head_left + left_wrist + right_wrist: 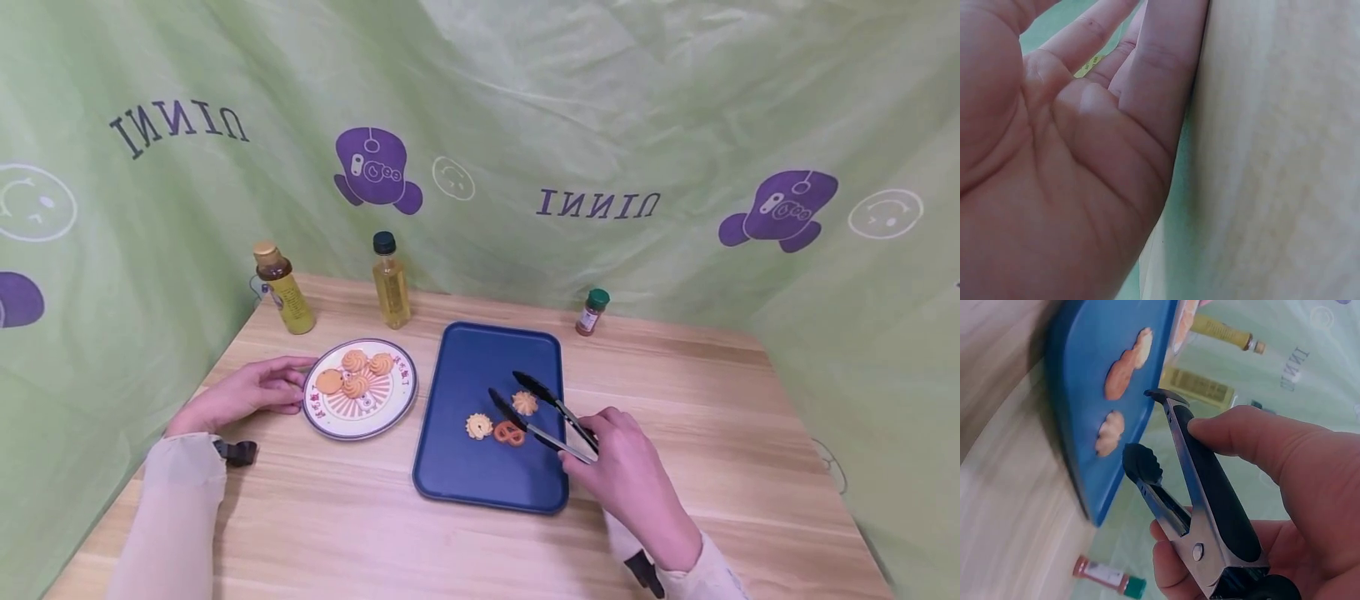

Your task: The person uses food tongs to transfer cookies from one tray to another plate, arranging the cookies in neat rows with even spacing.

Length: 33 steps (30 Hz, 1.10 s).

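Observation:
My right hand [626, 467] grips metal tongs [1200, 509] with black tips, thumb on one arm and fingers round the other. Their tips are spread over the blue tray [450, 475], around a flower-shaped cookie [525, 403]; nothing is pinched between them. Beside it on the tray lie a pretzel [509, 433] and a pale ring-like cookie [479, 427]. At the left, my left hand [243, 392] rests on the table with fingertips at the rim of a white plate [382, 421]. Several cookies [355, 384] lie on that plate. The left wrist view shows the palm [1085, 144] with extended fingers, not the plate.
Behind the plate stand a yellow-labelled bottle [288, 296] and a clear bottle of yellow oil [392, 287]. A small green-capped jar [592, 312] stands behind the tray to the right. Green printed cloth [495, 125] hangs around the wooden table [315, 517].

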Each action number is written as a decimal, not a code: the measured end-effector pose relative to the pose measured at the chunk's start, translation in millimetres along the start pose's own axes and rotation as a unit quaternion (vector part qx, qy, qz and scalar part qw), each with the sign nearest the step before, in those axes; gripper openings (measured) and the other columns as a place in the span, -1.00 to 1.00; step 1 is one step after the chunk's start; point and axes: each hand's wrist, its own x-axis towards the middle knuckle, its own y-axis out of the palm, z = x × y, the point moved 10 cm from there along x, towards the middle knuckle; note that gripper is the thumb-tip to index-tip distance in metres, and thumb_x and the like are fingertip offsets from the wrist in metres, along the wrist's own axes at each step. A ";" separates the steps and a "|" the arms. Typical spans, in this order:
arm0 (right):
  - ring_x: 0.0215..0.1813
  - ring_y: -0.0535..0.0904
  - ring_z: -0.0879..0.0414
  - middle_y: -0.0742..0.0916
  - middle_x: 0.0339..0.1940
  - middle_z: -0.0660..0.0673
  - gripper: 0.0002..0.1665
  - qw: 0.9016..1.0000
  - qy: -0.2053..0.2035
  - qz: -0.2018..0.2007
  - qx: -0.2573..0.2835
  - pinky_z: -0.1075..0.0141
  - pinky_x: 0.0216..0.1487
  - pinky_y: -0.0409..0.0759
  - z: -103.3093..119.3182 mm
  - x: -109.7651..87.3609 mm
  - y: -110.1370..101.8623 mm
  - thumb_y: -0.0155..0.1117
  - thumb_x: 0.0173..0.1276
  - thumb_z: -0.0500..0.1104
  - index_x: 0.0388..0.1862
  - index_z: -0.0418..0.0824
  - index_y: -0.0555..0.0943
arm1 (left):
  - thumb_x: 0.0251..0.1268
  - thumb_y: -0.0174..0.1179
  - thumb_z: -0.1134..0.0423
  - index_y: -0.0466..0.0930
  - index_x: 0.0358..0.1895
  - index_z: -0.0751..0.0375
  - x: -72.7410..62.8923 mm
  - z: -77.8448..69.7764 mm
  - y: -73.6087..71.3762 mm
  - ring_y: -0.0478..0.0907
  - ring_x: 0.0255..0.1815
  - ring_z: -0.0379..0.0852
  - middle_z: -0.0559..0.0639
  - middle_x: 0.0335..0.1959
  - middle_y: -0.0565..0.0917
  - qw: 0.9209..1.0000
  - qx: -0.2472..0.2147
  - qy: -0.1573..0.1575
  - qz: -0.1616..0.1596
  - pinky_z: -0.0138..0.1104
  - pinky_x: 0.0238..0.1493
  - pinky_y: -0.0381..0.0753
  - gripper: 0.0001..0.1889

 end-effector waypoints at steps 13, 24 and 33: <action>-0.16 0.57 0.08 0.79 -0.15 -0.08 -0.49 1.000 -0.019 0.007 -0.012 0.19 -0.27 0.63 -25.6 -8.3 -5.6 0.73 0.14 -0.09 0.03 -0.31 0.85 | 0.60 0.39 0.28 0.28 0.74 0.33 -0.7 1.6 -3.9 0.76 0.12 -0.28 0.21 0.27 0.68 1.000 0.025 0.001 -0.004 -0.34 0.16 0.90 -0.23; -0.11 0.62 0.07 0.81 -0.11 -0.08 -0.47 0.999 -0.028 -0.002 -0.022 0.12 -0.19 0.72 -36.5 -19.6 -7.8 0.77 0.12 -0.09 0.04 -0.30 0.85 | 0.61 0.38 0.28 0.27 0.74 0.33 -0.5 -0.5 -0.4 0.75 0.11 -0.28 0.25 0.27 0.68 1.000 0.031 0.000 -0.001 -0.36 0.15 0.90 -0.23; -0.10 0.68 0.05 0.82 -0.10 -0.09 -0.49 0.999 -0.034 0.003 -0.022 0.04 -0.15 0.77 -36.3 -21.7 -6.3 0.77 0.15 -0.11 0.05 -0.29 0.85 | 0.61 0.37 0.33 0.26 0.74 0.37 -1.6 -2.4 1.6 0.75 0.09 -0.27 0.28 0.26 0.67 1.000 0.016 0.002 -0.002 -0.36 0.13 0.90 -0.24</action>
